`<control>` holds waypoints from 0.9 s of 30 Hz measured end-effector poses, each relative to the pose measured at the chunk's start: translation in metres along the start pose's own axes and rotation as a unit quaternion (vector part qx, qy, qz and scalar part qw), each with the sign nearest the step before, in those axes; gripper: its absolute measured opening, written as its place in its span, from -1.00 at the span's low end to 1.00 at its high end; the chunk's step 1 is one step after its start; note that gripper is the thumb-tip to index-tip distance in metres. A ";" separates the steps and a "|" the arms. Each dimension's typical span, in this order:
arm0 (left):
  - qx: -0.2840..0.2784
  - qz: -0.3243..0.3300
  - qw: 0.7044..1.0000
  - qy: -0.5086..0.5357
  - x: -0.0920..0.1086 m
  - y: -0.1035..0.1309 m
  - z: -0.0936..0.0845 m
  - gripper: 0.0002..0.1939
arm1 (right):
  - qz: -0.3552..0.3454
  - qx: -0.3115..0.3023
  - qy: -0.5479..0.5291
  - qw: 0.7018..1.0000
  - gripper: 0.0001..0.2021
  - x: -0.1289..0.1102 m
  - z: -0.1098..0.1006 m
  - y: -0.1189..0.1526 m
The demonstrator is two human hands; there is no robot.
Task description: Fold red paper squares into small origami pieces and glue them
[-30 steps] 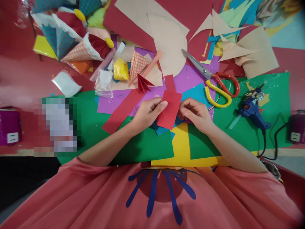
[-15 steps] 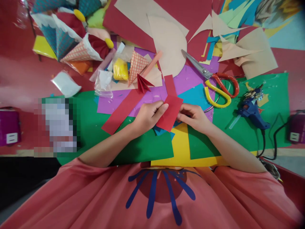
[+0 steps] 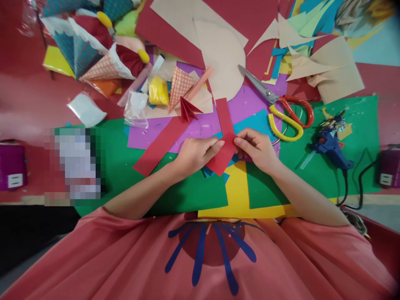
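Observation:
Between my two hands is a small piece of red paper [image 3: 222,156], creased and tilted, with a corner pointing toward me. My left hand [image 3: 200,152] pinches its left edge between thumb and finger. On the opposite edge, my right hand [image 3: 254,148] grips it with thumb and fingertips. Just beyond the piece, a narrow red paper strip [image 3: 224,114] lies on the purple sheet [image 3: 203,129]. A longer red strip [image 3: 161,148] slants away left of my left hand, with a pleated red paper fan [image 3: 188,110] at its far end.
Scissors [image 3: 275,100] with red and yellow handles lie open beyond my right hand. A blue glue gun [image 3: 331,146] with its cord rests further right. Checked paper cones [image 3: 108,64] and clay packets [image 3: 158,91] crowd the back left. Beige offcuts [image 3: 340,68] lie back right.
My right hand has shifted slightly up and now pinches the paper's upper right edge. The red piece has tilted and bent between my hands. My left hand has barely moved.

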State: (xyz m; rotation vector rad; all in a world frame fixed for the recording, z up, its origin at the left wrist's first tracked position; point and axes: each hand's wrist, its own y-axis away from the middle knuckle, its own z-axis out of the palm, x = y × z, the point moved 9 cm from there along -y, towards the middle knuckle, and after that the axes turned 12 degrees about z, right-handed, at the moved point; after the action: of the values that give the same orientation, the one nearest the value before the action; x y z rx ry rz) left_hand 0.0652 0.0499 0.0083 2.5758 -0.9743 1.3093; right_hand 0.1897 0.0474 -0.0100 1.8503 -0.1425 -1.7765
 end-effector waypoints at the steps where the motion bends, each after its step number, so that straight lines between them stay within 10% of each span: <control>1: 0.002 -0.003 1.000 0.009 0.000 0.000 0.000 -0.50 | 0.004 0.007 0.005 1.000 -0.63 0.000 -0.001 0.000; 13: -0.025 -0.016 0.993 0.111 0.002 -0.004 0.003 -0.63 | 0.023 0.082 -0.010 0.996 -0.58 0.003 -0.018 -0.001; 27: 0.004 -0.022 0.988 0.155 -0.001 -0.006 -0.001 -0.53 | -0.018 0.025 -0.039 0.999 -0.66 -0.004 -0.010 -0.002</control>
State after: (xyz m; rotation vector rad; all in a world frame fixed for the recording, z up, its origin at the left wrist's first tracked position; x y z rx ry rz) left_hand 0.0674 0.0550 0.0095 2.2873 -0.8518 1.6372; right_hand 0.1983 0.0536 -0.0078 1.8287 -0.1870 -1.8868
